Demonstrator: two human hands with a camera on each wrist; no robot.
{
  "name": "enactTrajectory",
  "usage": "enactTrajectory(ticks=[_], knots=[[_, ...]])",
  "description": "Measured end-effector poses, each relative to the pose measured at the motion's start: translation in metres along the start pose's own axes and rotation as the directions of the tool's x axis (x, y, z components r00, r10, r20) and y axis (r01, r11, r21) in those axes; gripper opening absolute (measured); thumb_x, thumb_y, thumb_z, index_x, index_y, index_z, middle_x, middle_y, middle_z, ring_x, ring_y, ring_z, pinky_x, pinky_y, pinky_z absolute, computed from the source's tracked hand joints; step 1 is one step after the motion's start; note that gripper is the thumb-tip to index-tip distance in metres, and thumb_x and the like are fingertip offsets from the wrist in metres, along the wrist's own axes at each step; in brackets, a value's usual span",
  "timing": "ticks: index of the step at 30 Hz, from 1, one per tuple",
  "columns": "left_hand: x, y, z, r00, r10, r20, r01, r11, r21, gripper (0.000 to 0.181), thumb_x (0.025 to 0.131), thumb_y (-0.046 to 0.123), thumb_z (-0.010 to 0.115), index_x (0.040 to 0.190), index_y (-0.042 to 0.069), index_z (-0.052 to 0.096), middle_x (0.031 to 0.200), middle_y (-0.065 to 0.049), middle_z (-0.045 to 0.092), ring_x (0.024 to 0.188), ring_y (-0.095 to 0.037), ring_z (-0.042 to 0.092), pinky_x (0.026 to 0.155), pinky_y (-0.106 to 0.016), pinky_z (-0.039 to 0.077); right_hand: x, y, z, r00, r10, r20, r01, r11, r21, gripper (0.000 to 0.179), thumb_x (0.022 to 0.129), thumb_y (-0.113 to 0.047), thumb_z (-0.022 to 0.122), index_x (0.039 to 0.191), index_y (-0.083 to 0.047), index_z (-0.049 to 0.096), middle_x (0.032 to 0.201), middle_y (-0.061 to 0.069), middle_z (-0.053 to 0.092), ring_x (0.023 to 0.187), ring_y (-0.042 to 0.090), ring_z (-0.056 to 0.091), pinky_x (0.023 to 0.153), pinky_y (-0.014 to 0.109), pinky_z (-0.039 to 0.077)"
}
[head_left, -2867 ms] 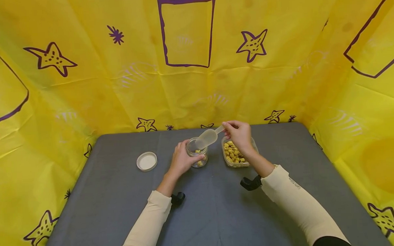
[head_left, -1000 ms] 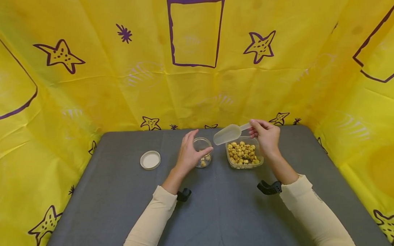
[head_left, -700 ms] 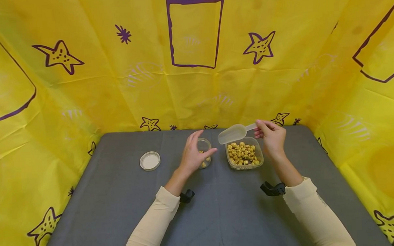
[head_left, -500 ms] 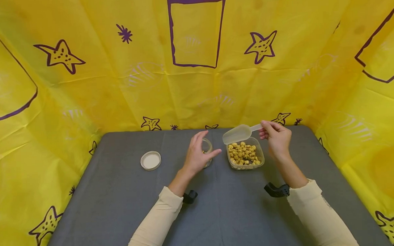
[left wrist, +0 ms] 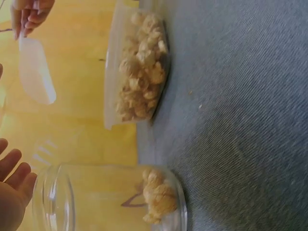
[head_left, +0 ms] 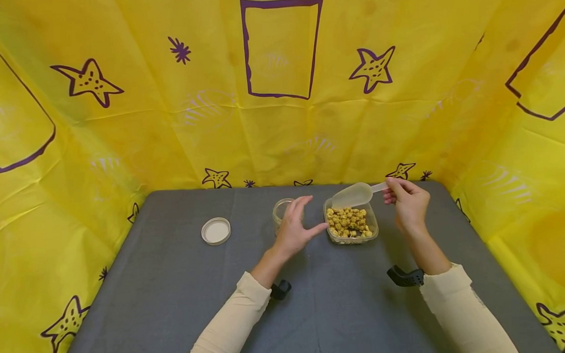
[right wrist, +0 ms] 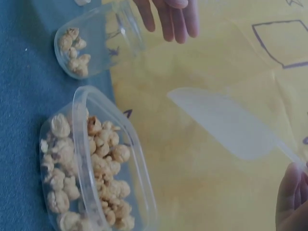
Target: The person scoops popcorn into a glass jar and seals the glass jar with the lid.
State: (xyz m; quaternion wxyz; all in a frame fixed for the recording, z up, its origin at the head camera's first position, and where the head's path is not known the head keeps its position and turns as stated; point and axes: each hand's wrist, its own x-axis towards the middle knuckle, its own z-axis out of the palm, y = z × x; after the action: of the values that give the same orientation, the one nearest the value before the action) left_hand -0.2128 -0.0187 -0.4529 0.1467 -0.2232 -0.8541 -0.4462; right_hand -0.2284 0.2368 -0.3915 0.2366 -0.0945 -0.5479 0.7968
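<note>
Our left hand (head_left: 295, 233) is spread wide, thumb well apart from the fingers, and has hold of nothing; both wrist views put its fingers just above the rim of the glass jar (left wrist: 106, 197). Our right hand (head_left: 412, 205) has thumb and fingers closed together on the handle of the pale scoop (head_left: 354, 196), which points toward 8 o'clock.

The scoop tilts tip-down above the plastic tub (head_left: 372, 215), crossing its far edge from overhead; the wrist views show a gap between scoop and tub. Popcorn (head_left: 347, 221) lies in the tub, which sits at 3 o'clock from our left hand. The jar stands upright at 11 o'clock from that hand, partly hidden behind it, with a few pieces at its bottom. A strip of tabletop separates jar and tub.

Farther out, the round lid (head_left: 216, 231) lies flat at 9 o'clock, well apart from the jar. The grey table (head_left: 174, 299) has its far edge near the jar and tub at 12 o'clock, against the yellow backdrop (head_left: 145, 124); a broad stretch of cloth runs toward us at 6 o'clock, between our sleeves (head_left: 227, 324).
</note>
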Motion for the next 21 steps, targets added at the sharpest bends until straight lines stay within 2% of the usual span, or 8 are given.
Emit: enactTrajectory(ticks=[3, 9, 15, 18, 21], knots=[[-0.003, 0.001, 0.004, 1.0, 0.001, 0.017, -0.001, 1.0, -0.002, 0.073, 0.079, 0.033, 0.081, 0.139, 0.006, 0.049, 0.14, -0.013, 0.051, 0.131, -0.031, 0.047, 0.107, -0.05, 0.041, 0.002, 0.0, -0.005, 1.0, 0.013, -0.014, -0.013, 1.0, -0.002, 0.005, 0.083, -0.002, 0.074, 0.079, 0.001, 0.074, 0.058, 0.008, 0.067, 0.041, 0.012, 0.058, 0.042, 0.022, 0.05], [-0.008, 0.002, 0.012, 0.999, 0.029, 0.045, -0.028, 0.999, -0.019, 0.071, 0.08, 0.031, 0.08, 0.139, 0.005, 0.049, 0.14, -0.013, 0.05, 0.128, -0.03, 0.05, 0.105, -0.047, 0.043, 0.004, 0.0, -0.015, 0.998, 0.043, -0.045, -0.045, 0.998, -0.034, 0.014, 0.082, -0.004, 0.075, 0.087, 0.009, 0.072, 0.057, 0.005, 0.067, 0.041, 0.012, 0.057, 0.043, 0.022, 0.05], [-0.012, 0.002, 0.019, 0.995, 0.064, 0.076, -0.063, 0.998, -0.021, 0.07, 0.082, 0.03, 0.079, 0.139, 0.002, 0.049, 0.139, -0.014, 0.051, 0.128, -0.03, 0.05, 0.105, -0.047, 0.043, 0.007, 0.001, -0.022, 0.996, 0.061, -0.065, -0.064, 0.997, -0.051, 0.005, 0.082, -0.003, 0.075, 0.079, 0.0, 0.074, 0.057, 0.006, 0.067, 0.041, 0.012, 0.057, 0.042, 0.021, 0.05], [-0.012, 0.001, 0.023, 0.994, 0.051, 0.093, -0.05, 0.999, -0.016, 0.07, 0.082, 0.031, 0.079, 0.139, 0.003, 0.049, 0.138, -0.014, 0.051, 0.128, -0.03, 0.05, 0.106, -0.048, 0.042, 0.008, 0.001, -0.024, 0.996, 0.057, -0.065, -0.062, 0.996, -0.067, 0.005, 0.083, -0.004, 0.075, 0.078, -0.002, 0.074, 0.057, 0.005, 0.067, 0.04, 0.011, 0.057, 0.042, 0.021, 0.05], [-0.013, 0.0, 0.026, 0.993, 0.012, 0.121, -0.012, 1.0, -0.002, 0.07, 0.082, 0.032, 0.078, 0.139, 0.004, 0.049, 0.139, -0.013, 0.051, 0.128, -0.03, 0.05, 0.105, -0.048, 0.043, 0.007, 0.0, -0.025, 0.996, 0.058, -0.073, -0.065, 0.993, -0.095, 0.005, 0.083, -0.004, 0.075, 0.077, -0.003, 0.074, 0.056, 0.004, 0.067, 0.04, 0.011, 0.057, 0.042, 0.021, 0.049]])
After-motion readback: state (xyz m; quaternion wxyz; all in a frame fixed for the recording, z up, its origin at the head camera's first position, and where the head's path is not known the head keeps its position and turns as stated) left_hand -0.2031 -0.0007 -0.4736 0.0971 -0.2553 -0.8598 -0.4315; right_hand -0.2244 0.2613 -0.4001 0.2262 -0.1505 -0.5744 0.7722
